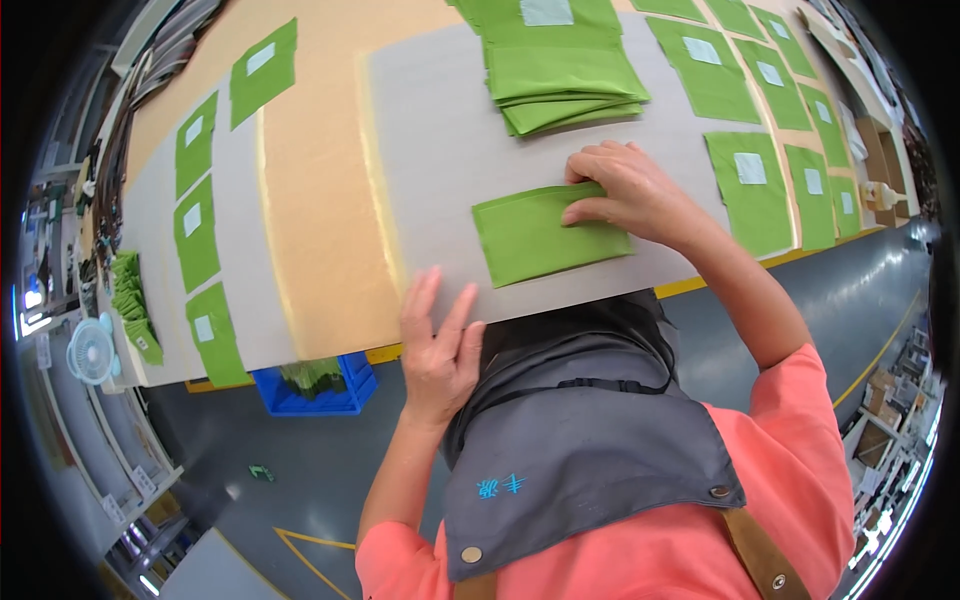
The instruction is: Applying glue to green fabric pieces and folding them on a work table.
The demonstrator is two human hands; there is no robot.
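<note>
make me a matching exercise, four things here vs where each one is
Things:
1. right hand
2. left hand
3. green stack
4. blue crate

Places:
a. on the floor under the table edge
b. flat at the table's near edge
c. pressing on a single green piece
d. far side of the grey sheet

Pairs: 1-c, 2-b, 3-d, 4-a

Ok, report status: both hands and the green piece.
Right hand flat on green fabric piece, fingers spread. Left hand open at table edge, holding nothing. Stack of green pieces lies beyond, apart.
</note>
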